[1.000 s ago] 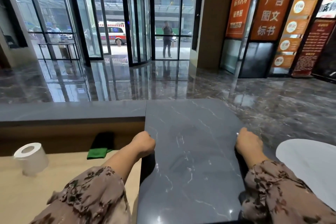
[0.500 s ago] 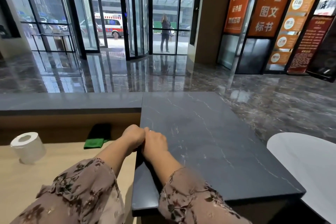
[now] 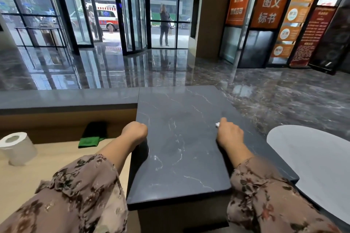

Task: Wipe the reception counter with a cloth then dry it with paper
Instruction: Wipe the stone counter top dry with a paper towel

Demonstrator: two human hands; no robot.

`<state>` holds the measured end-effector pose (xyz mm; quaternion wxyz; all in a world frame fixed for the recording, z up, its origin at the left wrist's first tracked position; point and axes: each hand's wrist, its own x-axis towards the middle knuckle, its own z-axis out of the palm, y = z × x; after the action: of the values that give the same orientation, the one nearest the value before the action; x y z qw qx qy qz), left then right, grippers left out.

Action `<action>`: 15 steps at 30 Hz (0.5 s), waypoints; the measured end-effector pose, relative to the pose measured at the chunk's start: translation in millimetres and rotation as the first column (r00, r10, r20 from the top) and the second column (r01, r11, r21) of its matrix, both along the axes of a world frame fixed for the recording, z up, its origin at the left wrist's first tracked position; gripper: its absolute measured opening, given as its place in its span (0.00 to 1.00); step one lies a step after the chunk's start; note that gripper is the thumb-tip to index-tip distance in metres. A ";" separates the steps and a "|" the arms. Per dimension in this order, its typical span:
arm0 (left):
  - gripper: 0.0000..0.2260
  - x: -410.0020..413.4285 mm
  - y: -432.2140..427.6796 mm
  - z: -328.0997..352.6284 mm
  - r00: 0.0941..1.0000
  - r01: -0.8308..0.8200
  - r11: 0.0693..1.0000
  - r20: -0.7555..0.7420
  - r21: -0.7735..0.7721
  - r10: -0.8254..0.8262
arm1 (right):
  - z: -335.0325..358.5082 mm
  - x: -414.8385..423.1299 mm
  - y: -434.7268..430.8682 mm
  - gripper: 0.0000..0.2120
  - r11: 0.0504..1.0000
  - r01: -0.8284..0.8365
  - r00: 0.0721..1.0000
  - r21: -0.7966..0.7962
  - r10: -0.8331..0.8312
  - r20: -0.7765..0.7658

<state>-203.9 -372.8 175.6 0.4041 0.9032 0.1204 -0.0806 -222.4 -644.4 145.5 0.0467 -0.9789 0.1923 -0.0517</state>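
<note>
On the dark grey marble-veined counter (image 3: 181, 147), right hand (image 3: 230, 133) now sits near the right edge, fingers curled over a small white scrap of paper (image 3: 217, 124). Half a second ago it was beside the left hand (image 3: 135, 131), which stays fisted at the left edge; contents unseen. Judgement: another drying pass across, paper stage under way. Green folded cloth (image 3: 89, 141) lies on the lower beige wooden desk (image 3: 47, 159) against the back ledge, white paper roll (image 3: 18, 147) near its left edge.

My one head camera looks forward and down, close over the dark counter (image 3: 181, 138), out toward the glass doors (image 3: 132, 15).
</note>
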 end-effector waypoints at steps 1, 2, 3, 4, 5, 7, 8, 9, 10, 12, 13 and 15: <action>0.16 -0.2 1.3 -0.7 1.000 0.007 1.000 -0.008 -0.028 -0.008 | 0.2 -2.6 -9.3 0.12 0.999 0.044 0.999 -0.002 -0.044 -0.001; 0.16 -3.2 1.7 -0.9 0.999 0.031 0.999 -0.019 -0.013 -0.031 | 0.2 -4.7 -16.9 0.11 0.996 0.084 0.996 0.002 -0.084 0.002; 0.15 -4.4 3.1 -2.5 1.000 0.022 0.999 -0.011 -0.023 -0.023 | 0.2 -6.9 -21.7 0.11 0.993 0.121 0.993 0.012 -0.122 0.008; 0.15 -6.0 5.0 -2.7 0.999 0.027 0.999 -0.024 -0.026 -0.028 | 0.4 -8.3 -23.0 0.11 0.988 0.155 0.988 0.026 -0.156 0.016; 0.16 -7.6 7.2 -3.8 0.999 0.031 0.999 -0.012 -0.032 -0.031 | 0.4 -9.6 -19.8 0.12 0.983 0.181 0.983 0.041 -0.182 0.024; 0.16 -11.3 7.9 -3.2 1.000 0.021 0.999 -0.015 -0.050 -0.022 | -0.8 -11.2 -1.3 0.12 0.979 0.187 0.981 0.078 -0.191 0.042; 0.16 -12.5 9.2 -3.2 1.000 0.021 0.998 -0.013 -0.067 -0.022 | -2.0 -11.7 12.6 0.12 0.983 0.164 0.984 0.087 -0.169 0.053; 0.16 -13.3 10.1 -3.7 1.000 0.021 0.996 -0.011 -0.083 -0.022 | -3.1 -12.0 28.6 0.12 0.988 0.127 0.989 0.088 -0.133 0.065; 0.16 -16.7 11.3 -3.4 0.999 0.023 0.995 -0.025 -0.098 -0.025 | -4.0 -12.9 47.1 0.12 0.993 0.083 0.993 0.084 -0.089 0.073; 0.15 -25.0 15.3 -3.4 0.998 0.026 0.993 -0.045 -0.118 -0.031 | -5.2 -15.8 92.0 0.12 0.997 -0.022 0.997 0.074 0.016 0.080; 0.13 -27.2 17.4 -2.9 0.999 0.019 0.990 -0.048 -0.139 -0.026 | -6.1 -18.1 117.4 0.12 0.994 -0.083 0.994 0.071 0.078 0.078; 0.11 -35.2 22.1 0.5 0.998 0.003 0.983 -0.060 -0.183 -0.014 | -7.2 -25.8 168.6 0.12 0.971 -0.224 0.973 0.078 0.219 0.070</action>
<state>-239.1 -350.7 176.2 0.4810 0.8599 0.1209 -0.1205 -248.2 -475.8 138.3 0.0998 -0.9893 0.0824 -0.0676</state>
